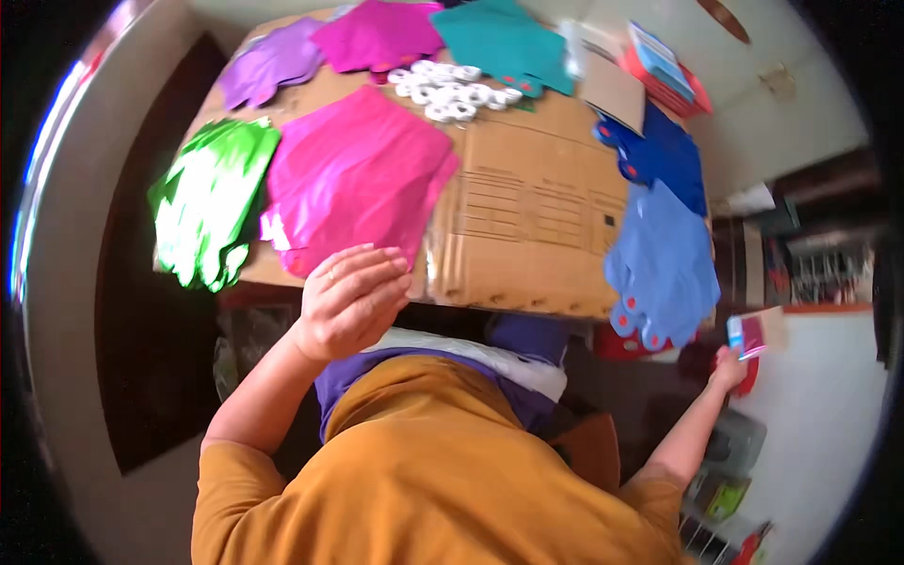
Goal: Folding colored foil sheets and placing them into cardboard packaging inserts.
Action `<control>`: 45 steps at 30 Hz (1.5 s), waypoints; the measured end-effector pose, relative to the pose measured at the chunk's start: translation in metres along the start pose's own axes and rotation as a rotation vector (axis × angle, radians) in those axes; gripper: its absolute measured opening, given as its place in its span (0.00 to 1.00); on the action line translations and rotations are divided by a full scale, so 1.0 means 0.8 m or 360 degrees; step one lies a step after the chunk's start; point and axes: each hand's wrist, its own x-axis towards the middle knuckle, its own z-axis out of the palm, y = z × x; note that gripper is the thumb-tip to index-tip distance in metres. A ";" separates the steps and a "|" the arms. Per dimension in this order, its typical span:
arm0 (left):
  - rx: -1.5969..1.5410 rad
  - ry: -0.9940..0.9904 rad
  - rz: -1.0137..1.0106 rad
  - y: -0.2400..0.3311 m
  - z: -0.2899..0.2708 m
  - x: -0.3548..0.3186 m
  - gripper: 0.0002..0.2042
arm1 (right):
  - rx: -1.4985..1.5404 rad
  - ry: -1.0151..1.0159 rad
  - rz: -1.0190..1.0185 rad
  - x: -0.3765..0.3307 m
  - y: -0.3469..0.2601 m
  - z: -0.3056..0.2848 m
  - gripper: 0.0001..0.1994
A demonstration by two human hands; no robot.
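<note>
Gripping the packet (750, 337) with the right hand (728, 368) appears the current step; moving it calls for firm hold, the left hand (352, 303) loosely bent, apparently empty.

A brown oval (723, 19) and a small fitting (778, 81) show on the pale wall (800, 42) beyond the far right corner of the cardboard-topped table (565, 146). Off the left edge stands a dark brown panel (151, 301). A clear plastic bag (224, 367) hangs or lies below the near left corner. Past the right edge are a crowded shelf (829, 275), a grey container (737, 441) and a green item (726, 499). White material (508, 365) and purple fabric (544, 339) lie in front of the near edge.
</note>
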 end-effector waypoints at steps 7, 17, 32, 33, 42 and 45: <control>0.0320 -0.0445 -0.0526 -0.037 -0.072 -0.023 0.17 | -0.1768 -0.0339 -0.0240 0.000 0.074 0.078 0.14; 0.0303 -0.0774 -0.0103 -0.062 -0.083 -0.045 0.17 | -0.0018 -0.0185 -0.1397 -0.320 -0.322 0.160 0.08; -0.0405 -0.0906 -0.1417 -0.105 -0.083 0.003 0.07 | 0.0315 -0.2721 -0.1617 -0.627 -0.449 0.414 0.08; -0.0510 -0.0877 -0.1489 -0.101 -0.083 0.009 0.06 | 0.0283 -0.2658 -0.1631 -0.629 -0.444 0.414 0.08; 0.0255 -0.0201 -0.0208 -0.101 -0.081 -0.007 0.11 | 0.0132 -0.2253 -0.1266 -0.642 -0.449 0.409 0.11; 0.0422 -0.0369 0.0380 -0.073 -0.079 -0.010 0.11 | -0.0019 -0.2329 -0.1015 -0.642 -0.460 0.409 0.10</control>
